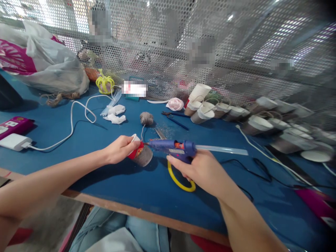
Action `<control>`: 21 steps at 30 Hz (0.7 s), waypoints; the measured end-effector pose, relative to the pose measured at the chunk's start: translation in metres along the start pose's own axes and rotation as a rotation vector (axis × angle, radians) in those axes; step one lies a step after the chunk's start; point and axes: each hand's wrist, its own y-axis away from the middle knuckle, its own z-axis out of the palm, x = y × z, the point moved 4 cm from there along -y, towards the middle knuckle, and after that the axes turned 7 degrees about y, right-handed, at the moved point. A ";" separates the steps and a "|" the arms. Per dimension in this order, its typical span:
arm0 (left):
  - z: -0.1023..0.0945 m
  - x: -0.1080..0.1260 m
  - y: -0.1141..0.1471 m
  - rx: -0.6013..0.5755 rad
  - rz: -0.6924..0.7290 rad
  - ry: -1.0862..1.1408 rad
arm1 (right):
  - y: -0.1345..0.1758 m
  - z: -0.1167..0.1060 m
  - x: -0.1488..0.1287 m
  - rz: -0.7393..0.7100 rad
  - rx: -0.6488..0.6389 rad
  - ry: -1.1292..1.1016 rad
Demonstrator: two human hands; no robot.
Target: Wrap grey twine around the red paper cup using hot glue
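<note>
Jeans [131,227] show below the counter [110,189] edge, nearest the camera. Above them, the left hand [119,149] has its fingers clenched around a paper cup [140,154] lying tilted just over the blue counter. The right hand [202,169] grips a blue glue gun [174,148], nozzle touching the cup. Yellow-handled scissors [181,182] lie under that hand; a ball of twine [146,118] sits behind.

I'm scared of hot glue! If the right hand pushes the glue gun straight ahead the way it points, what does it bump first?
Probably the paper cup held by the left hand. The right hand aims the glue gun nozzle right at it.
</note>
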 end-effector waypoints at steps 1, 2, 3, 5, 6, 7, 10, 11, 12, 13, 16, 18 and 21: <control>0.000 0.000 0.000 0.000 -0.001 0.007 | 0.000 0.001 0.000 0.015 -0.007 -0.026; 0.000 -0.001 0.000 0.002 -0.003 0.011 | -0.001 0.001 0.000 0.028 -0.015 -0.052; 0.000 -0.001 0.000 0.005 -0.004 0.012 | -0.001 0.002 0.000 0.040 -0.021 -0.073; -0.001 -0.001 0.000 0.010 -0.002 0.008 | -0.003 0.004 0.001 0.056 -0.032 -0.099; 0.000 -0.001 0.000 0.007 0.003 0.003 | -0.004 0.005 0.003 0.067 -0.038 -0.107; 0.000 -0.001 0.000 0.000 0.011 -0.004 | -0.005 0.006 0.005 0.081 -0.050 -0.122; 0.000 0.001 0.001 -0.014 0.041 -0.046 | -0.012 0.008 0.016 0.132 -0.096 -0.240; 0.000 0.002 0.001 -0.009 0.050 -0.064 | -0.015 0.008 0.022 0.157 -0.087 -0.311; -0.002 0.002 0.001 0.002 0.056 -0.079 | -0.019 0.007 0.029 0.186 -0.060 -0.384; -0.003 0.003 0.001 0.017 0.061 -0.090 | -0.024 0.006 0.037 0.222 -0.016 -0.453; -0.007 0.004 0.001 0.054 0.091 -0.097 | -0.041 0.004 0.065 0.357 0.122 -0.512; -0.008 0.006 0.000 0.073 0.129 -0.119 | -0.054 0.007 0.082 0.418 0.142 -0.478; -0.009 0.009 0.000 0.093 0.157 -0.165 | -0.072 0.016 0.104 0.514 0.098 -0.407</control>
